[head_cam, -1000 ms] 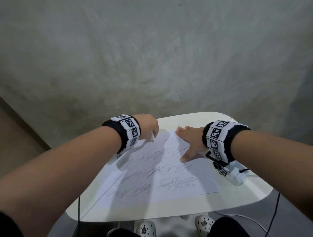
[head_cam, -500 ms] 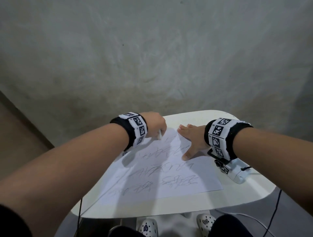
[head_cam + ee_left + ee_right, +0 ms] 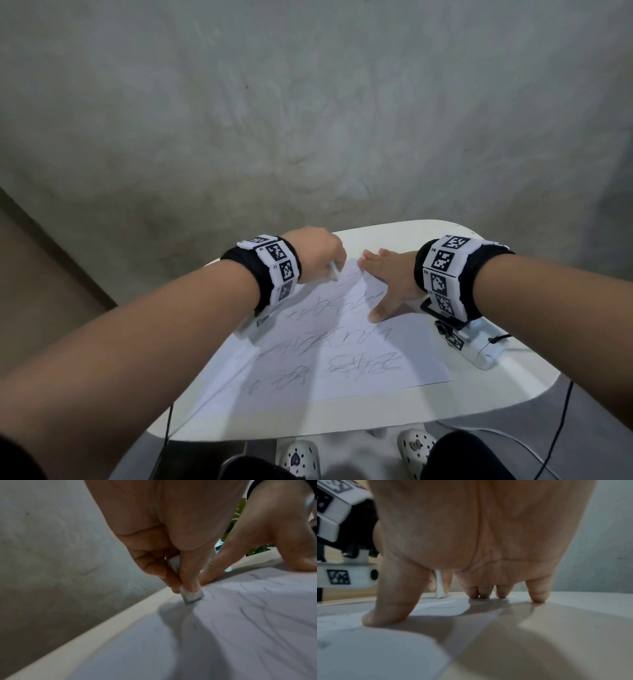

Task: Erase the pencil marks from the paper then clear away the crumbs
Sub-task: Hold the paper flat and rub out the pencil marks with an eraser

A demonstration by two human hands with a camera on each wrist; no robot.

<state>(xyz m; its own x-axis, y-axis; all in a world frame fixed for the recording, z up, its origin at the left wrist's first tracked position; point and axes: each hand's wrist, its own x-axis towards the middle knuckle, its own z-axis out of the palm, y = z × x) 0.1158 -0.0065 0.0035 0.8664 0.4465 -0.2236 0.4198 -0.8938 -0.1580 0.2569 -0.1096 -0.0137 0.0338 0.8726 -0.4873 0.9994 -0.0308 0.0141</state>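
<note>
No words, numbers or brands could be read. The paper [image 3: 342, 346] between and below the hands bore only pencil scribbles [image 3: 363, 365], not letters. The wristband on the left wrist [image 3: 277, 267] and the wristband on the right wrist [image 3: 445, 270] carried black-and-white square marker codes; small characters beside the squares were too tiny to make out.

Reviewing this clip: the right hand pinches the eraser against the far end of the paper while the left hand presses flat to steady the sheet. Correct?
Hands are swapped. The left hand pinches the eraser on the paper; the right hand presses flat. Left wrist view shows it.
</note>
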